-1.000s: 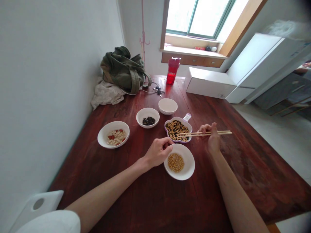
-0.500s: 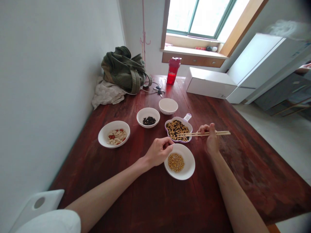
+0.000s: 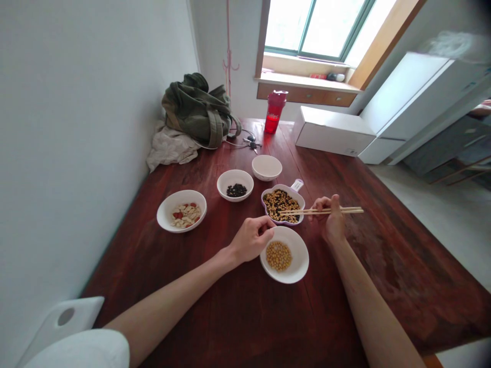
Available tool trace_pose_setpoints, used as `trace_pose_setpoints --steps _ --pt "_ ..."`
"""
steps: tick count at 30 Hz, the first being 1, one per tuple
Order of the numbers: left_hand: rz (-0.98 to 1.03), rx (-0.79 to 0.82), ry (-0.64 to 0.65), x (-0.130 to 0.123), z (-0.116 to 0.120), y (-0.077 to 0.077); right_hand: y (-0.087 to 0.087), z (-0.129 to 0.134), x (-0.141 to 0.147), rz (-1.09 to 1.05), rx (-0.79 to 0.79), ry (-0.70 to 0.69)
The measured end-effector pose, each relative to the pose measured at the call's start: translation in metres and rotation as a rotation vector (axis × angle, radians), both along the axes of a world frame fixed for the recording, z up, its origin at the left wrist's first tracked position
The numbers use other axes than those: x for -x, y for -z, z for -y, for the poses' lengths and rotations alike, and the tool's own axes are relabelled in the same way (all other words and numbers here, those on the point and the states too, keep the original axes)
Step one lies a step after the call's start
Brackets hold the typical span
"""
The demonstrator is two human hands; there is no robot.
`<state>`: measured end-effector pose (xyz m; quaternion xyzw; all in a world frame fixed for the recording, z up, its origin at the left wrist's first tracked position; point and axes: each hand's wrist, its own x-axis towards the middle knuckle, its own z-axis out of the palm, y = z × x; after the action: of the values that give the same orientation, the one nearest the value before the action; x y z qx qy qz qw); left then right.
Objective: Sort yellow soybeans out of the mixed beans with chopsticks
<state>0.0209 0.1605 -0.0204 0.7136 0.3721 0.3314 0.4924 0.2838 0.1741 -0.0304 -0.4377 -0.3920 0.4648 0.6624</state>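
A reddish-brown wooden tabletop (image 3: 387, 271), its grain showing under a worn, glossy finish, runs out from a white wall at the left of the frame. Toward its far end stand a white cardboard box (image 3: 332, 132), a red plastic shaker bottle (image 3: 273, 111) and a slumped olive-green fabric bag (image 3: 197, 110) on a crumpled pale cloth (image 3: 171, 148), all set back from the food in the lower middle. Five small vessels are grouped there, within reach of both arms. Three round white bowls sit farther off: a bowl of sliced nuts and red berries (image 3: 164, 217), a bowl of black beans (image 3: 224, 180) and a plain bowl (image 3: 266, 167) showing only its pale inside. Nearest are a purple-rimmed dish (image 3: 268, 217) heaped with mixed yellow and black beans, and a white bowl (image 3: 286, 273) of yellow soybeans.

The hands are apart. The right hand (image 3: 332, 220) closes around thin wooden chopsticks (image 3: 349, 209) about midway along, a grip that carries their tips leftward over the dish; whether they touch the beans cannot be told. The left hand (image 3: 251, 239), curled with fingers drawn together, hangs just beside the soybean bowl's rim; anything in it would be hidden.
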Motion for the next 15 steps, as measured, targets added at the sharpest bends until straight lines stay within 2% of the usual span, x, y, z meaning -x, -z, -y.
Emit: trace_pose_setpoints --steps 15 --pt "0.006 -0.013 0.005 0.0006 -0.0003 -0.0013 0.0030 -0.0013 0.0011 0.011 0.004 0.014"
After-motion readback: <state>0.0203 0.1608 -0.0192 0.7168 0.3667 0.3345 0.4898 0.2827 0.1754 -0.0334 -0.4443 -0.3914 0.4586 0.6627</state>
